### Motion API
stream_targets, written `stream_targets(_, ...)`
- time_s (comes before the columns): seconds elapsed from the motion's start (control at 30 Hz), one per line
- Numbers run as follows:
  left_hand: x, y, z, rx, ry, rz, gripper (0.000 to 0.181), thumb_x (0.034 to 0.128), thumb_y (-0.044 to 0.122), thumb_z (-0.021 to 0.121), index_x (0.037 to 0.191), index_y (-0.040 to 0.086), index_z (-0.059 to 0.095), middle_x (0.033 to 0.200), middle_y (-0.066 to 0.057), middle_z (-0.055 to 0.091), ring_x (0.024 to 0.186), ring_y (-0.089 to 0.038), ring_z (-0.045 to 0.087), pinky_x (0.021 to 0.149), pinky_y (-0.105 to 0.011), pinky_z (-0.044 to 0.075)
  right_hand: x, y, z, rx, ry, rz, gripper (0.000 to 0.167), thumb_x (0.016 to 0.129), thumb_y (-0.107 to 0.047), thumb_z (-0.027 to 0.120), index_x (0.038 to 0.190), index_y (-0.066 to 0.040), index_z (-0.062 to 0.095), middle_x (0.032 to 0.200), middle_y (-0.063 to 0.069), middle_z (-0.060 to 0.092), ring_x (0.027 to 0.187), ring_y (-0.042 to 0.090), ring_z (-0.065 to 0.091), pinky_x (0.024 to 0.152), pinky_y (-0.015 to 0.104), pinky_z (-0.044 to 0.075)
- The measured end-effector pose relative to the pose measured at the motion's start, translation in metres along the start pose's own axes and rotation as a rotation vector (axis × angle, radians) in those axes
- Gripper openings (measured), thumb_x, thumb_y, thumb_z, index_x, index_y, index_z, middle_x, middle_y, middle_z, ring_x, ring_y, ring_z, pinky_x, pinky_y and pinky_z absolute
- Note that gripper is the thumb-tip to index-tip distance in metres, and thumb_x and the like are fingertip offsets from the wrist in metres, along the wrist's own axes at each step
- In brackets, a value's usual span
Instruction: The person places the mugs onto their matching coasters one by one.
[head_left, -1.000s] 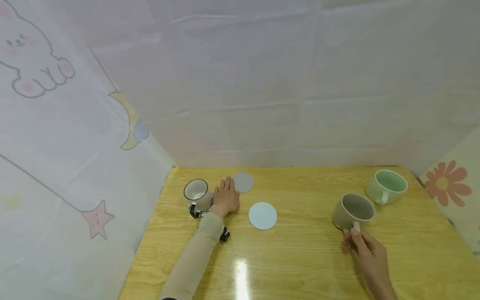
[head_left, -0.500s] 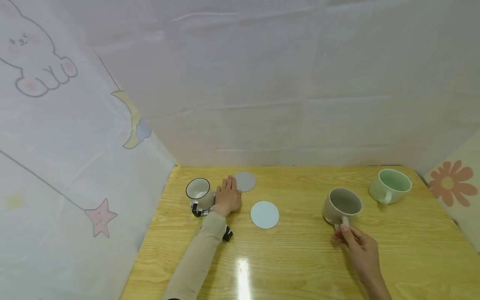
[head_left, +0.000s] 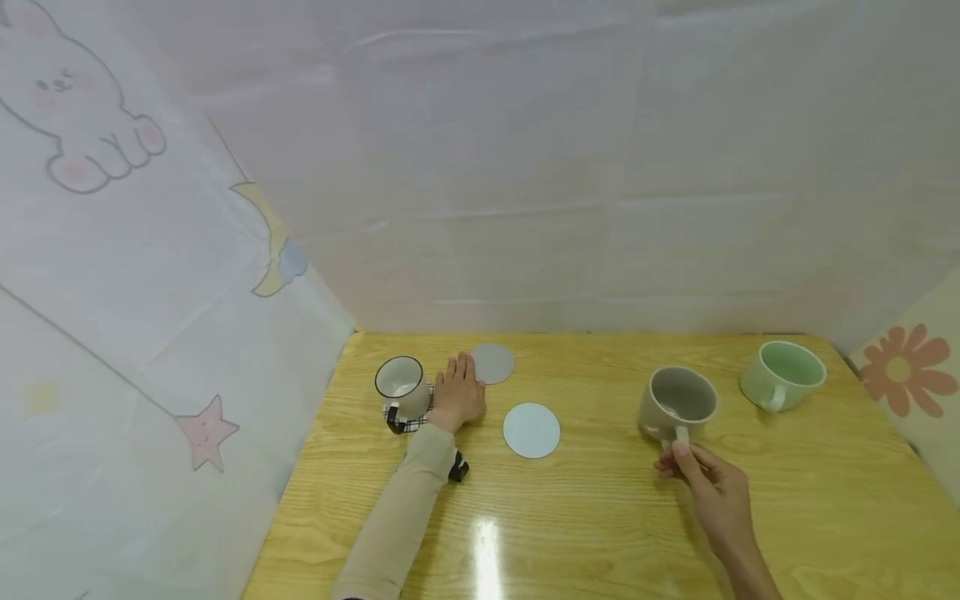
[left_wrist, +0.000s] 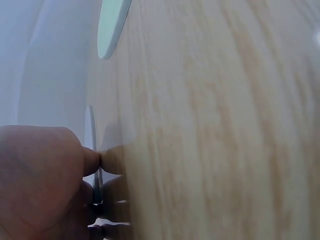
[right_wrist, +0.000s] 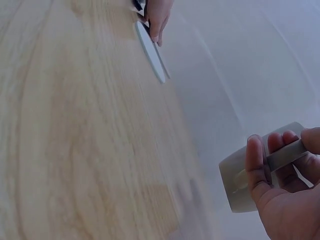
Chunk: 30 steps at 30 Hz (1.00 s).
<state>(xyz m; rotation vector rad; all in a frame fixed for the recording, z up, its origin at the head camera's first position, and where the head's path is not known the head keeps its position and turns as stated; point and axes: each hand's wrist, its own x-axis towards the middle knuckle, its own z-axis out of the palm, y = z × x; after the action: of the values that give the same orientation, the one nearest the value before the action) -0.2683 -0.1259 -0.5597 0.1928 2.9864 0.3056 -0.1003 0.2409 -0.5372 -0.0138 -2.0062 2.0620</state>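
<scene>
My right hand (head_left: 716,492) grips the handle of a grey-beige mug (head_left: 678,398), thumb on top. In the right wrist view the mug (right_wrist: 237,187) appears lifted off the table. On the left, my left hand (head_left: 459,393) rests with fingers extended at the near left edge of a round grey coaster (head_left: 492,363); its fingertips touch or overlap that edge. The left wrist view shows this hand (left_wrist: 45,185) low against the wood, fingers partly hidden. Closer to me lies a round pale blue-white coaster (head_left: 532,431).
A white mug with a black rim (head_left: 402,388) stands on a checked coaster (head_left: 415,426), just left of my left hand. At the back right stands a pale green cup (head_left: 782,376). Printed cloth (head_left: 525,250) hangs behind the wooden table (head_left: 600,517).
My right hand has carried the grey-beige mug left and a little farther back, away from the green cup. My left hand stays at the grey coaster. The head view has shifted slightly.
</scene>
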Motion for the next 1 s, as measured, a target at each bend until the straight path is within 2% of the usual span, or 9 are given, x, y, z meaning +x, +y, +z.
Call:
stream_targets(0.1,0.0,0.0,0.001,-0.018,0.007,-0.004,0.062,0.1165,0.03,0.038,0.169,-0.001,0.024,0.178,-0.019,0.02,0.165,-0.04,0.02,0.131,-0.061,0.024,0.002,-0.002,0.003,0.002,-0.014,-0.005,0.026,0.109,-0.001,0.057,0.098,0.018,0.071,0.086,0.01,0.079,0.079,0.012,0.078,0.076,0.026,0.065)
stream_targets(0.33,0.006,-0.004,0.01,-0.074,0.008,-0.009,0.063,0.1148,0.028,0.035,0.169,-0.001,0.022,0.178,-0.02,0.017,0.165,-0.041,0.017,0.132,-0.063,0.02,0.008,-0.007,0.012,-0.026,-0.041,-0.014,0.026,0.109,-0.003,0.058,0.102,0.017,0.072,0.089,0.008,0.079,0.08,0.012,0.078,0.078,0.026,0.065)
stream_targets(0.5,0.007,-0.005,0.016,-0.071,0.0,-0.008,0.064,0.1158,0.031,0.031,0.171,0.001,0.017,0.179,-0.018,0.012,0.166,-0.04,0.012,0.133,-0.062,0.015,0.013,-0.01,0.017,-0.035,-0.063,-0.039,0.027,0.11,-0.002,0.057,0.102,0.019,0.071,0.089,0.004,0.079,0.08,0.013,0.077,0.077,0.027,0.065)
stream_targets(0.67,0.003,-0.002,0.01,-0.055,0.003,0.001,0.063,0.1161,0.031,0.033,0.17,0.002,0.019,0.179,-0.018,0.016,0.166,-0.039,0.015,0.133,-0.06,0.018,0.019,-0.014,0.024,-0.063,-0.09,-0.078,0.027,0.11,-0.002,0.055,0.102,0.018,0.071,0.089,0.0,0.079,0.08,0.012,0.077,0.077,0.026,0.065)
stream_targets(0.77,0.004,-0.003,0.01,-0.064,-0.015,-0.003,0.064,0.1164,0.032,0.031,0.171,0.003,0.016,0.18,-0.017,0.013,0.167,-0.038,0.012,0.134,-0.06,0.015,0.023,-0.016,0.028,-0.072,-0.113,-0.103,0.026,0.11,-0.002,0.055,0.103,0.018,0.07,0.089,-0.001,0.079,0.08,0.012,0.076,0.077,0.025,0.065)
stream_targets(0.93,0.008,-0.007,0.016,-0.11,-0.04,-0.025,0.066,0.1163,0.037,0.023,0.172,0.004,0.009,0.181,-0.015,0.005,0.168,-0.036,0.003,0.135,-0.059,0.007,0.03,-0.018,0.035,-0.068,-0.14,-0.142,0.025,0.11,0.0,0.054,0.101,0.018,0.069,0.088,0.004,0.078,0.078,0.013,0.075,0.076,0.026,0.065)
stream_targets(1.0,0.01,-0.007,0.018,-0.121,-0.032,-0.034,0.068,0.1158,0.04,0.022,0.172,0.003,0.01,0.181,-0.015,0.005,0.168,-0.035,0.003,0.135,-0.059,0.007,0.032,-0.018,0.037,-0.061,-0.145,-0.153,0.025,0.11,0.001,0.054,0.101,0.018,0.07,0.087,0.008,0.078,0.078,0.014,0.075,0.075,0.026,0.065)
